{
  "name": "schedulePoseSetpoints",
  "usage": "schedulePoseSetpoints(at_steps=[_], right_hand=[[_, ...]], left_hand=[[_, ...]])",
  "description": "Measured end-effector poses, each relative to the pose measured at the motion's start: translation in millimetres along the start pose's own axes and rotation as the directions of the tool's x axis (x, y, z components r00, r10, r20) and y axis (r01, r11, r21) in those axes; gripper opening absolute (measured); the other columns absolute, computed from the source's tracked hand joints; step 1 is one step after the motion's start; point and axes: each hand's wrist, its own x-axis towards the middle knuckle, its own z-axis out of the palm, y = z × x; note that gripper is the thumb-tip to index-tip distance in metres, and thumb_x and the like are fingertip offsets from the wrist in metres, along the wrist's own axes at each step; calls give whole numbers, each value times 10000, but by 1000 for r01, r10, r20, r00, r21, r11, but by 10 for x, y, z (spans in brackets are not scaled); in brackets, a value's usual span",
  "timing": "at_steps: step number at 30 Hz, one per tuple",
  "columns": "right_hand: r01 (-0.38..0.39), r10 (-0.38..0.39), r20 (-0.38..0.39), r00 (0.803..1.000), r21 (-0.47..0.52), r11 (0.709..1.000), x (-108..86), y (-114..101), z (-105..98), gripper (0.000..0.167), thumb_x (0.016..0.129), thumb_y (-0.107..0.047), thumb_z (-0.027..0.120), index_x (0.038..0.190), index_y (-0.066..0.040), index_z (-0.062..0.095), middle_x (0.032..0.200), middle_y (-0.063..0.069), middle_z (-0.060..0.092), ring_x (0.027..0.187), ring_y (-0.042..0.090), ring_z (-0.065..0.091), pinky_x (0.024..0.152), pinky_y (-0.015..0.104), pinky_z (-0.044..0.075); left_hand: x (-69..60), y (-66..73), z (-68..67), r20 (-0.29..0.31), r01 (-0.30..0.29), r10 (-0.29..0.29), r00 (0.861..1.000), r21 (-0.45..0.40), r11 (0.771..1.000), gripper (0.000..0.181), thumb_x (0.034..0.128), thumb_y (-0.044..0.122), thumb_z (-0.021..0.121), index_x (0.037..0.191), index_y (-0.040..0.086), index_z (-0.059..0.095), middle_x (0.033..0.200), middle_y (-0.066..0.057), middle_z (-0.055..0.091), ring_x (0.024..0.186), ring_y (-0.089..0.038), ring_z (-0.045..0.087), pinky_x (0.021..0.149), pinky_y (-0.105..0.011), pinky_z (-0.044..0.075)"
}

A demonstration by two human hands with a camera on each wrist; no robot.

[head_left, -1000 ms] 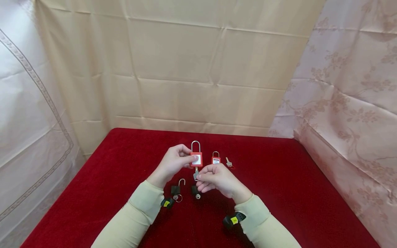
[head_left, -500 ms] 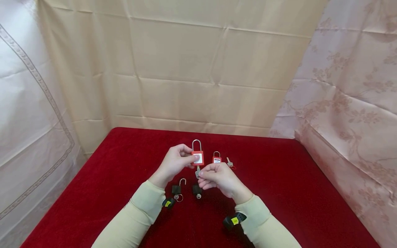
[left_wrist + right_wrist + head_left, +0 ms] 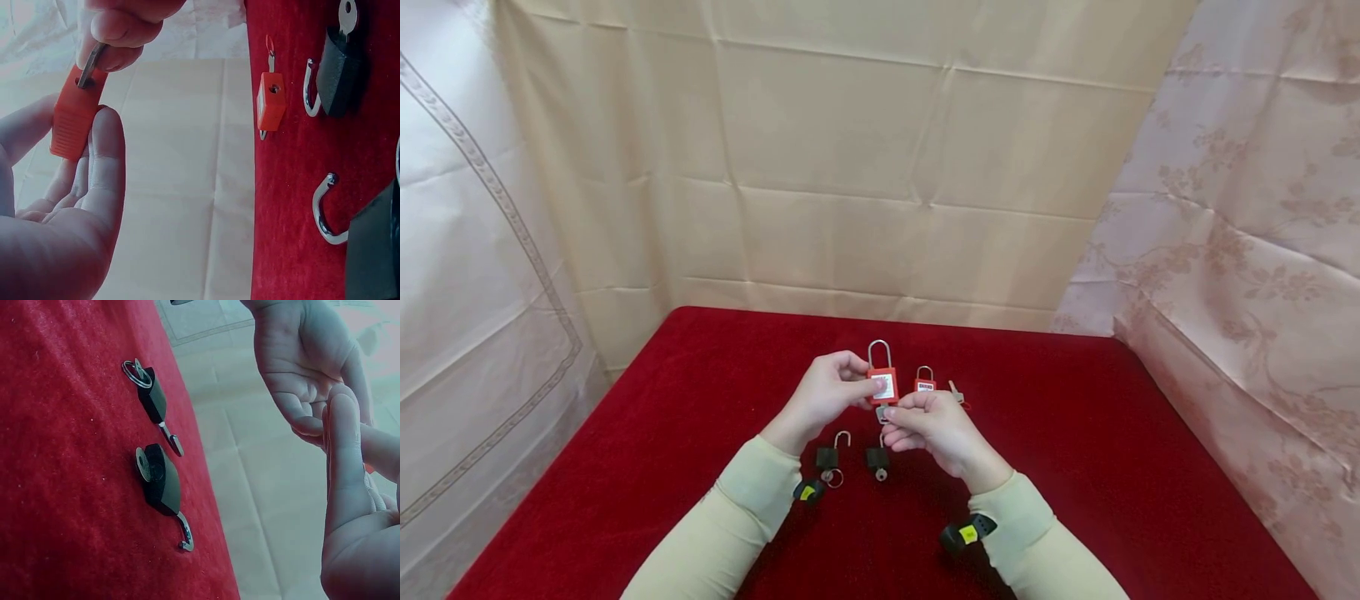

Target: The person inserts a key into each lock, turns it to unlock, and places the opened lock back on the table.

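L hand is gripping red padlock, loop end pointing to 12 o'clock; R hand is pinching key, which is sitting in that padlock's 6 o'clock end; rel. to it, 2nd red padlock is lying at 3; black padlock A at 6, black padlock B at 7, both hanging open.

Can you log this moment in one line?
left hand: holds red padlock; right hand: pinches key at padlock's keyhole; black padlocks: open on red cloth

Red-covered table under three padlocks, a key
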Motion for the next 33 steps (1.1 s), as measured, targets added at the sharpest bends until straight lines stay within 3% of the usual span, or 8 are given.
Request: schedulePoseSetpoints(at_steps=[6,15,22,26,33], right_hand=[[6,-6,-1,1000,-4,1000,12,7,-31,158,959,-70,704,1008,75,666,854,161,730,717,184,735,711,357,614],[26,-27,-14,1000,-103,994,4,-29,-59,260,964,-104,703,1086,121,657,877,184,725,739,226,740,732,413,616],[73,-92,-65,994,-245,967,-50,-150,-101,351,978,-165,699,1154,130,627,949,284,705,786,344,733,725,437,617],[103,-144,-116,983,-302,948,-78,-221,-118,322,974,-172,707,1147,91,639,925,248,717,830,451,715,715,435,618],[137,-207,-147,967,-383,914,-128,-291,-116,262,956,-158,731,1095,59,683,908,212,720,811,424,719,700,410,620]], left_hand=[[8,25,-23,28,-3,6,1000,-90,996,245,895,6,741,1105,-75,644,995,-185,729,789,-238,714,769,-403,611],[13,21,-41,5,-7,8,1000,-90,996,277,889,8,747,1113,-104,629,973,-172,728,789,-228,714,788,-422,607],[1,48,-56,-8,-3,3,1000,-96,995,251,885,7,754,1095,-75,642,977,-185,728,788,-236,713,787,-418,608],[-1,51,-63,-12,-2,1,1000,-108,994,255,889,7,754,1096,-83,634,979,-188,728,795,-235,709,774,-394,609],[-1,66,-64,-16,6,-8,1000,-101,995,273,894,23,762,1112,-77,632,1000,-191,727,816,-242,708,797,-413,606]])
